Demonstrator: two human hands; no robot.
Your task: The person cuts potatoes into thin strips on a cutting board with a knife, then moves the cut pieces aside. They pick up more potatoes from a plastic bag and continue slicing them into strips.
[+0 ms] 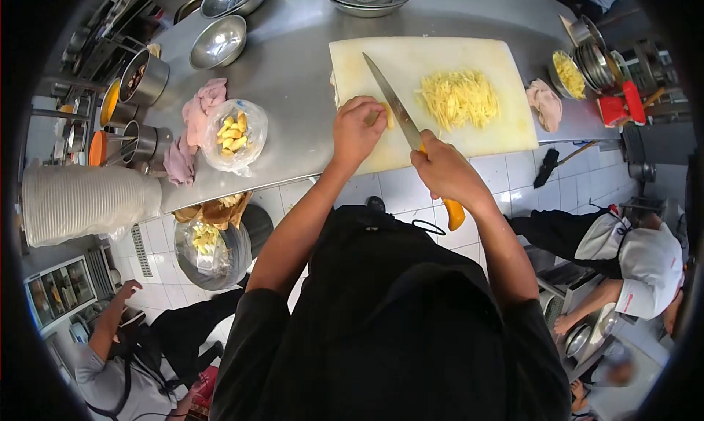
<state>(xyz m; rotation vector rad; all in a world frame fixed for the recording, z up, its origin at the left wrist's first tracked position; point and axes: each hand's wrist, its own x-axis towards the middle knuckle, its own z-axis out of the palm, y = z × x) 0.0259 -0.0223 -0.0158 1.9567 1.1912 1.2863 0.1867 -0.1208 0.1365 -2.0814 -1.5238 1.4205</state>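
My right hand (449,164) is wrapped around the orange-yellow handle of a long kitchen knife (397,105). Its blade points away and to the left over the white cutting board (356,63). Just left of the blade, my left hand (358,131) has its fingers bent on a small yellow vegetable piece (388,116), partly hidden by the fingertips. On the board right of the knife lies a heap of thin yellow shreds (460,100). Whole peeled yellow pieces (232,134) sit in a bowl lined with clear plastic (256,138), left of the board.
Pink cloths (202,113) and metal bowls (219,42) are on the steel table (297,91). At right are a cloth (544,104) and a bowl of shreds (569,76). Below the edge stands a bin (198,263). Co-workers are at lower left (132,373) and right (649,263).
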